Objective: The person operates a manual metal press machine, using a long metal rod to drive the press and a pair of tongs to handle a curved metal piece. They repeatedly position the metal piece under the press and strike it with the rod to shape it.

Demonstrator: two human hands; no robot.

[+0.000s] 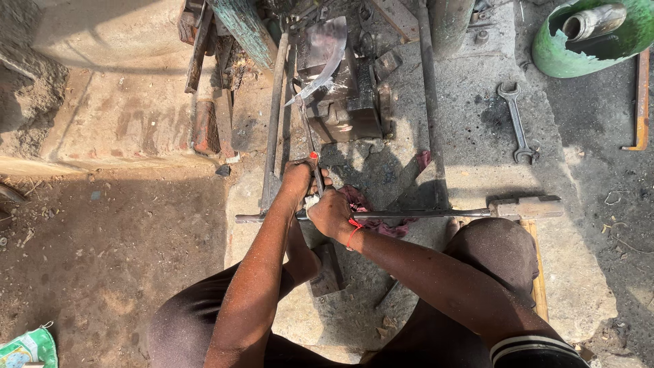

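My left hand [297, 178] and my right hand [330, 212] grip the handles of long thin tongs [308, 133], close together just above my knees. The tongs reach away from me and hold a curved, shiny metal blade [325, 58] that rests on a dark iron block [344, 112]. A red thread band circles my right wrist. A long-handled hammer [528, 207] lies flat on the stone slab, its steel handle running under my hands from the right.
A double-ended spanner [517, 123] lies on the slab to the right. A broken green container [589, 37] stands at the top right. Upright iron bars [276, 102] flank the block. Bare earth lies left, with a green bag [27, 347] at the bottom corner.
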